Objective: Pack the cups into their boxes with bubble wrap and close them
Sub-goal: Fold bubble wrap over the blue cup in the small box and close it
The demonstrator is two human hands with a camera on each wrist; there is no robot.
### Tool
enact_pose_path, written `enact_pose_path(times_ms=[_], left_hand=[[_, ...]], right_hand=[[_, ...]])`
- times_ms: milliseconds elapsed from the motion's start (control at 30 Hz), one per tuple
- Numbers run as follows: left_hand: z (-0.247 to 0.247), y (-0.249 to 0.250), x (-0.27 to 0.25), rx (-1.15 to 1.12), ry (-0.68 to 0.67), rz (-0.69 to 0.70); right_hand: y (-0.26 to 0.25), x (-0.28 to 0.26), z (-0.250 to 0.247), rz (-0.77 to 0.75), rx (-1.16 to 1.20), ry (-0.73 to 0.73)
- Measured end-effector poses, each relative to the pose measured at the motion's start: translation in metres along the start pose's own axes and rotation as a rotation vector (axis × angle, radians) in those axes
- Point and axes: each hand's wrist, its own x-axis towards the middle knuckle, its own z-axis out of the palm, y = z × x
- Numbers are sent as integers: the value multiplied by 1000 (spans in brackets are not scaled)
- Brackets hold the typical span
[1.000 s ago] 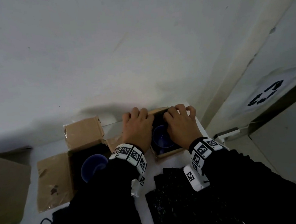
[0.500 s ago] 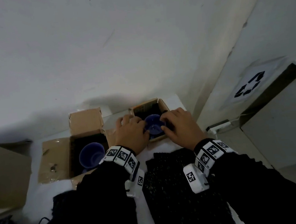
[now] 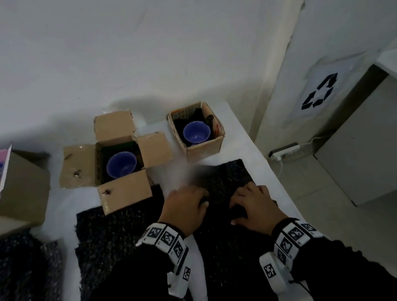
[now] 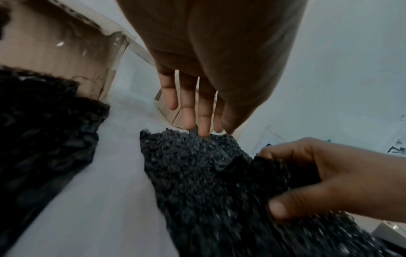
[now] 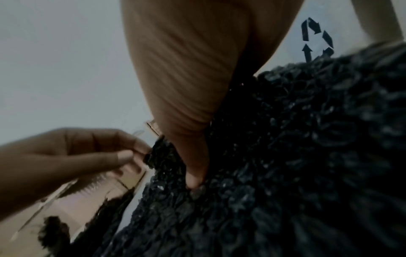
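on the bench [image 3: 244,131], two open boxes sit mid-frame: the left box [image 3: 124,194] and, to its right, the right box [image 3: 204,147], each with a cup in it [image 3: 121,163] [image 3: 196,132]. a third box [image 3: 22,191] stands at the left edge. below the right box lies a bubble wrap sheet [image 3: 222,179]; another sheet [image 3: 108,231] lies lower left, under the left box's near corner.

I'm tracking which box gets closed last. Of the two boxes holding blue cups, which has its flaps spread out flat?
The left box, nearer the table's middle: its flaps lie splayed outward around the blue cup. The right box by the table edge shows no spread flaps.
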Motion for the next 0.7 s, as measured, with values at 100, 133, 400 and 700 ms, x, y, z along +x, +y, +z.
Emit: enact_pose_path(times_ms=[100,133,400,700], left_hand=[[12,5,-14,-120,11,-50],[15,7,-18,-146,23,-58],[27,32,-21,-551,76,-146],[-11,22,-1,-702,290,-228]], right_hand=[[0,-6,-2,25,202,152],[1,-8,-5,47,298,211],[10,-16,-40,325,886,363],[24,-5,-53,358,785,499]])
